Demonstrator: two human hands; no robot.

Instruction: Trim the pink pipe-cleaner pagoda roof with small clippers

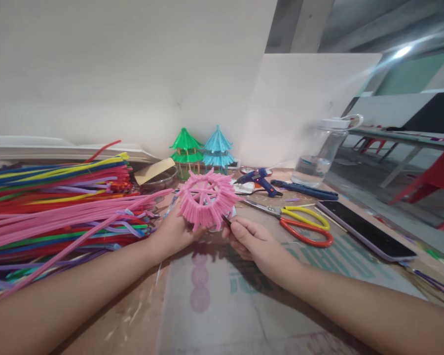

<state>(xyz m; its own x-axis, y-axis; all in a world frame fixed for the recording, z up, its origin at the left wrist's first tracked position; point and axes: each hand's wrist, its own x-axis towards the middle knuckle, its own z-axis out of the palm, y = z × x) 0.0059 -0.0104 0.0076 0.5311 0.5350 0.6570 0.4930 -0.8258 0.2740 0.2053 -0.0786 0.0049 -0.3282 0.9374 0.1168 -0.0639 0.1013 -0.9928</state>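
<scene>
A pink ring of pipe cleaners, with short strips fanned around its rim and spokes across its middle, is held above the table. My left hand grips it from below and behind on the left, its fingers mostly hidden by the ring. My right hand is closed in a pinch at the ring's lower right. From its fingertips a thin dark tip pokes to the strips; it looks like tweezers, but most of it is hidden in the fingers.
Bundles of coloured pipe cleaners lie left. Green and blue pipe-cleaner pavilions stand behind. To the right are a glue gun, scissors, a dark-blue cutter, a phone and a water bottle.
</scene>
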